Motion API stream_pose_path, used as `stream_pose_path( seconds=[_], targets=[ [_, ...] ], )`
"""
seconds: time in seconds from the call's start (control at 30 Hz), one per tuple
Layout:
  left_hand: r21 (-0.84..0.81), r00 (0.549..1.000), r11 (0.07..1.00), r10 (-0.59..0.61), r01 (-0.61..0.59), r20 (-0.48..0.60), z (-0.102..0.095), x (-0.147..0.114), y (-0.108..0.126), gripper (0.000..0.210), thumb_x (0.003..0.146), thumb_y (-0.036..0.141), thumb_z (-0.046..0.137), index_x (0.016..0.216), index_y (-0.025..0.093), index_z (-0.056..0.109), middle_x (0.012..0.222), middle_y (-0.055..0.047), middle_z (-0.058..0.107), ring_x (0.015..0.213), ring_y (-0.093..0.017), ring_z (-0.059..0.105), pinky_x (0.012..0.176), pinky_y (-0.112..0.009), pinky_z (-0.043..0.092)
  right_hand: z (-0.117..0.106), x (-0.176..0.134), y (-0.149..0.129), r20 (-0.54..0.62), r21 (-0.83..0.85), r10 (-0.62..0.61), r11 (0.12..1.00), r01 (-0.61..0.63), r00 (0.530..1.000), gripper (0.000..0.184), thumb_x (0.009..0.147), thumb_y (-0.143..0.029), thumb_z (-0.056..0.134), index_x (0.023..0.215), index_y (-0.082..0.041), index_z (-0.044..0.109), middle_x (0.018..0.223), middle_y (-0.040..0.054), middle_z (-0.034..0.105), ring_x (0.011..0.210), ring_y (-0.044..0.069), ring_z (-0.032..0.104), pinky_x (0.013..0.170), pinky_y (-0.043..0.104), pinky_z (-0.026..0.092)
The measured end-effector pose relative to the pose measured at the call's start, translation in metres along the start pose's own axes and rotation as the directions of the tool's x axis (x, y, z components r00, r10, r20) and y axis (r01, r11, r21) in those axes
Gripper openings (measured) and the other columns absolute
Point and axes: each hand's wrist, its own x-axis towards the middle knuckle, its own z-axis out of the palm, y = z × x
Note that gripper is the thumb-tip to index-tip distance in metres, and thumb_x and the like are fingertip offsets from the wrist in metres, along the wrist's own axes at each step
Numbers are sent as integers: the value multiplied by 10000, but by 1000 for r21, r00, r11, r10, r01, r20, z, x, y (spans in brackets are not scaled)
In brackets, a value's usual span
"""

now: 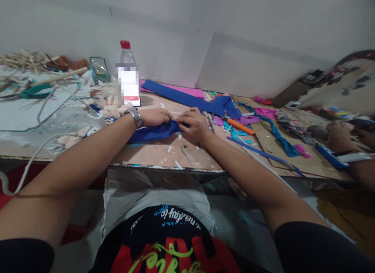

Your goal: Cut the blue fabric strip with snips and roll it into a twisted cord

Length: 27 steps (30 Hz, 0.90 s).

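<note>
A strip of blue fabric (152,134) lies across the worktable in front of me, its right end raised between my fingers. My left hand (155,117), with a metal watch on the wrist, pinches the upper edge of this strip. Close beside it, my right hand (193,126) has its fingers closed on the strip's right end, thumb and fingertips nearly meeting those of the left. What exactly lies between the fingertips is partly hidden. Behind the hands stretches a longer blue fabric piece (181,99) over a pink strip (193,92).
A phone (129,85) leans against a red-capped bottle (125,50). Green-handled pliers (36,91), sticks and a white cable (43,148) are at left. An orange cutter (240,126) and fabric scraps lie at right, near another person's hand (340,134).
</note>
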Motion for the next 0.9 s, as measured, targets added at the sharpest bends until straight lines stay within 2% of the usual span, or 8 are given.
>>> stream_pose_path(
  seconds=[0.07, 0.13, 0.23, 0.33, 0.53, 0.73, 0.9],
  targets=[
    [-4, 998, 1000, 13, -14, -62, 1, 1, -1, 237, 790, 276, 543, 876, 201, 751, 981, -36, 754, 923, -195, 611, 809, -248, 434, 0, 0, 1, 6, 1, 0, 1000, 0, 1000, 175, 977, -270, 624, 1005, -272, 797, 980, 51, 793, 920, 230, 691, 959, 478, 394],
    [-56, 998, 998, 3, -6, -62, 2, 1, -2, 258, 836, 346, 559, 918, 201, 755, 1026, -50, 760, 940, -200, 616, 813, -257, 442, 0, 0, 1, 10, 0, 15, 1000, -15, 1000, 183, 980, -269, 619, 1006, -278, 799, 996, 55, 792, 936, 239, 685, 964, 487, 392],
    [-145, 998, 988, -61, 60, -3, 4, 2, -3, 340, 877, 472, 578, 927, 180, 743, 919, -60, 743, 786, -182, 606, 720, -272, 441, 0, 0, -1, 7, -13, 35, 999, -35, 999, 190, 984, -262, 609, 989, -272, 799, 991, 57, 799, 937, 242, 691, 962, 490, 394],
    [-134, 999, 990, -45, 48, 23, 3, 0, -3, 348, 871, 496, 609, 899, 170, 729, 821, -36, 704, 683, -152, 558, 661, -267, 413, -1, 1, -4, -6, -17, 42, 999, -42, 999, 174, 983, -266, 619, 987, -257, 793, 979, 55, 811, 927, 238, 709, 956, 483, 397],
    [11, 1000, 1000, 12, -12, -20, 1, -1, 1, 368, 868, 483, 588, 917, 157, 750, 759, 0, 666, 638, -126, 481, 627, -263, 348, -1, 2, -8, -21, -8, 85, 996, -85, 996, 125, 960, -282, 662, 971, -239, 780, 957, 56, 822, 909, 238, 728, 950, 476, 386],
    [149, 985, 985, 108, -88, -133, 5, -1, 4, 352, 847, 439, 578, 900, 150, 773, 740, -4, 678, 665, -142, 504, 647, -272, 340, -1, 1, -8, -31, 12, 123, 992, -123, 992, 101, 938, -287, 682, 933, -235, 768, 942, 46, 819, 887, 232, 726, 946, 460, 389],
    [325, 964, 936, 200, -135, -177, 9, -4, 8, 357, 874, 399, 539, 928, 147, 785, 737, -26, 683, 668, -153, 522, 645, -282, 327, 1, 0, -6, -69, 61, 162, 986, -158, 984, 109, 938, -304, 691, 896, -230, 758, 912, 41, 807, 876, 233, 718, 930, 439, 416]
  ],
)
